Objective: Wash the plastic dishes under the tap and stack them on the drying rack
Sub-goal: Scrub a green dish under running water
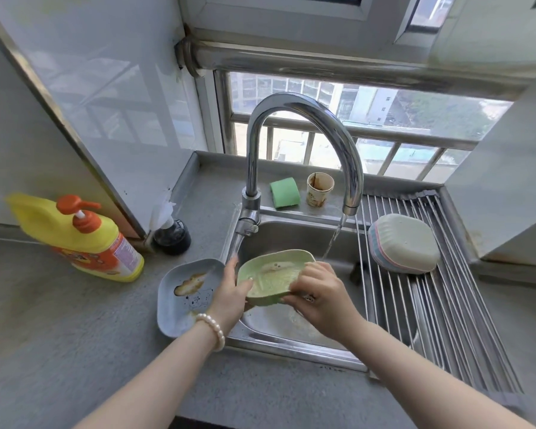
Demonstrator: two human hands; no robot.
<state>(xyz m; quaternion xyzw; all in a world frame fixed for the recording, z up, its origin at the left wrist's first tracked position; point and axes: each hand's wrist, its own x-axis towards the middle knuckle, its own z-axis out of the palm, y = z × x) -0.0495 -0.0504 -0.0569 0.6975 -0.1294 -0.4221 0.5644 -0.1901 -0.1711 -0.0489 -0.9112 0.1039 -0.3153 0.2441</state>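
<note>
Over the sink [294, 233], both hands (left [229, 292], right [319, 292]) gripping green dish [270, 274]

Both hands [229, 292] [319, 292] grip green dish [270, 274] over sink [291, 233], tap [304, 144] running.

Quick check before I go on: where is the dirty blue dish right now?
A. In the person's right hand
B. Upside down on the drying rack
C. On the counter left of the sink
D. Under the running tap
C: the blue dish, still stained brown, lies on the counter left of the sink; both hands hold the green dish.
</note>
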